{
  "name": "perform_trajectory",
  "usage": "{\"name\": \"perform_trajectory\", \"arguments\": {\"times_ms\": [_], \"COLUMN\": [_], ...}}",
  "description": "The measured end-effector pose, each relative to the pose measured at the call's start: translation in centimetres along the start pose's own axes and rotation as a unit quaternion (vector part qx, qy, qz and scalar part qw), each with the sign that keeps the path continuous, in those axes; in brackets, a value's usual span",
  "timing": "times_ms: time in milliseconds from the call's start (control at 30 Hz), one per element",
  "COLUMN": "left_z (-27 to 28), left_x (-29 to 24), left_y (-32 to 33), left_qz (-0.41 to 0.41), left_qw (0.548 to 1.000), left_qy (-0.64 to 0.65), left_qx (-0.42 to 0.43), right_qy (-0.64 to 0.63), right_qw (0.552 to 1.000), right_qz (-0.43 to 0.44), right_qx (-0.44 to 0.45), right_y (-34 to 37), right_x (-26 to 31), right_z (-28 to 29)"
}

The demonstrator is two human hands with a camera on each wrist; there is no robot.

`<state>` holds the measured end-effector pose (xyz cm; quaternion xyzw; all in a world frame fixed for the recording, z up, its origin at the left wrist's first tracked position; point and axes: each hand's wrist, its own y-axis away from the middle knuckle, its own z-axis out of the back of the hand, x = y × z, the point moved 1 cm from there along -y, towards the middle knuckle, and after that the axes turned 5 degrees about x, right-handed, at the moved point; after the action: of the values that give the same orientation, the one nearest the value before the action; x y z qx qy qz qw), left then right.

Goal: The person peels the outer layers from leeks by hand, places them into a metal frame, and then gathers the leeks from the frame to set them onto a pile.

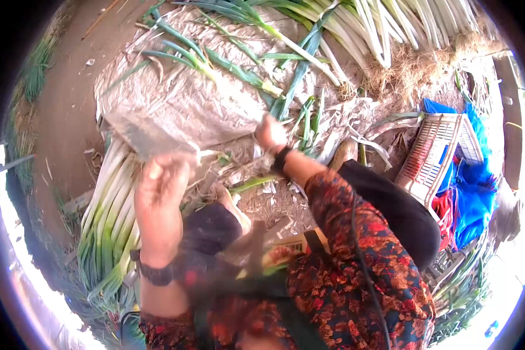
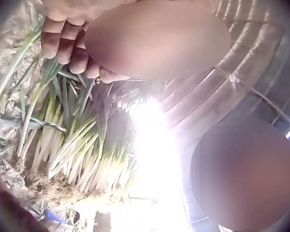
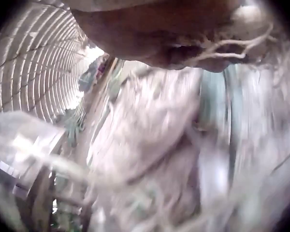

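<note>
Working among leeks (image 1: 309,55)

Left hand (image 1: 166,201), between 8 and 9 o'clock: fingers loosely bent, near leek bundle (image 1: 108,219).
Right hand (image 1: 271,135), 12 o'clock: fingers curled; cannot tell whether pinching anything.
Leek heap (image 1: 385,29) lies at 1 o'clock.

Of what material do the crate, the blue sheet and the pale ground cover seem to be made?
Crate: probably moulded plastic, pale, judging by its regular openings. Blue sheet: likely thin plastic, maybe fabric; it lies in loose, bright folds. Ground cover: perhaps woven plastic or cloth, dull and wrinkled.
</note>
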<state>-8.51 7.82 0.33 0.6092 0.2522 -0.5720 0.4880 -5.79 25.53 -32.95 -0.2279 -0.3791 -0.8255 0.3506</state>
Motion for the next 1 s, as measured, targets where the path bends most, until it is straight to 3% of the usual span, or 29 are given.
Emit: {"name": "perform_trajectory", "arguments": {"times_ms": [100,133,200,267,333,400,433,467,533,600,733,800,867,933,1000], "left_z": [-0.3,-0.2,-0.3,-0.4,-0.9,-0.9,-0.8,-0.7,-0.4,-0.3,-0.1,-0.2,-0.1,0.1,0.2], "left_x": [-0.1,0.0,0.1,0.1,-0.2,-0.3,-0.4,-0.4,-0.3,-0.4,-1.1,-1.7,-1.6,-1.7,-1.7], "left_y": [-0.3,-0.4,-0.9,-1.3,-1.5,-1.6,-1.5,-1.5,-1.3,-1.0,-0.6,-0.5,-0.2,0.0,0.2], "left_qz": [0.006,0.016,0.023,0.016,0.027,0.028,0.025,0.021,0.013,0.007,0.017,0.022,0.031,0.023,-0.03], "left_qw": [0.998,0.998,0.997,0.997,0.997,0.997,0.996,0.996,0.996,0.997,0.997,0.996,0.997,0.996,0.993], "left_qy": [-0.046,-0.051,-0.058,-0.063,-0.054,-0.055,-0.06,-0.066,-0.069,-0.058,-0.046,-0.035,-0.031,-0.042,-0.108], "left_qx": [0.034,0.037,0.043,0.051,0.045,0.052,0.055,0.057,0.061,0.059,0.066,0.075,0.07,0.072,0.044], "right_qy": [0.158,0.223,0.273,0.264,0.327,0.285,0.347,0.371,0.297,0.196,0.275,0.31,0.269,0.265,0.238], "right_qw": [0.985,0.971,0.946,0.955,0.943,0.958,0.937,0.927,0.938,0.959,0.939,0.936,0.953,0.958,0.966], "right_qz": [-0.01,0.011,0.041,-0.007,-0.058,-0.027,-0.022,0.011,0.013,-0.12,-0.183,-0.164,-0.137,-0.089,-0.067], "right_qx": [-0.065,-0.086,-0.171,-0.136,-0.032,0.02,0.032,-0.052,-0.178,-0.167,-0.094,-0.041,0.01,0.059,0.073], "right_y": [-11.7,-12.4,-17.0,-17.1,-18.6,-15.5,-14.9,-13.4,-15.8,-16.4,-17.3,-17.1,-17.3,-15.7,-13.3], "right_x": [-1.0,0.3,-2.7,-3.4,-5.6,-4.0,-3.4,-2.3,-5.3,-5.7,-7.9,-7.9,-8.2,-5.3,-2.8], "right_z": [9.1,13.0,15.8,18.0,16.9,17.5,18.2,19.2,20.1,22.1,21.0,19.8,17.8,16.2,13.6]}}
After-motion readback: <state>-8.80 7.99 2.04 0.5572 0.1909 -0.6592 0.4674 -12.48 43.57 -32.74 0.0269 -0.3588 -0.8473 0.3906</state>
